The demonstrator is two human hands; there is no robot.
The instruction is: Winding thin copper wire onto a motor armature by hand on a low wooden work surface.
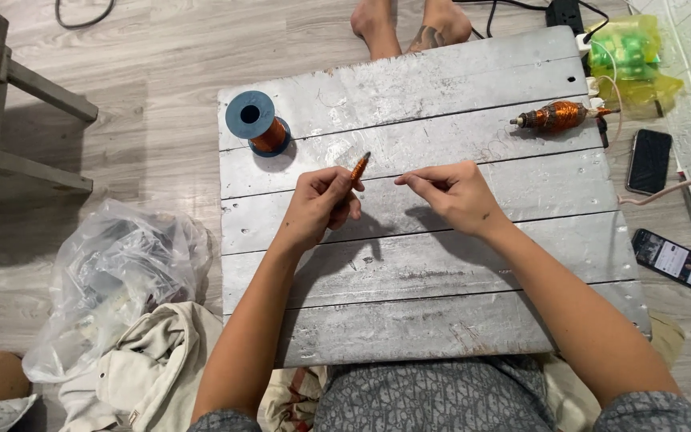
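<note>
- A small copper-wound coil [359, 166] sits in the left hand [321, 204], above the middle of the worktop [441, 320]; it tilts up and to the right, its dark tip pointing toward the far edge.
- The left hand's fingers [344, 186] are pressed together around the coil's lower end, pinching it.
- The right hand [453, 194] hovers just right of the coil, apart from it; its thumb and forefinger are pinched together, pointing left. Whether a fine wire runs between them cannot be told.
- A spool [256, 122] with a blue top and copper wire stands on the worktop's far left.
- A larger copper-wound part [557, 117] lies on its side at the far right of the worktop.
- The worktop is a board of grey, worn planks resting over the person's lap.
- Two phones [649, 161] [670, 258] lie on the floor to the right.
- A clear plastic bag [113, 280] lies on the floor at the near left, a yellow-green bag [629, 56] at the far right.
</note>
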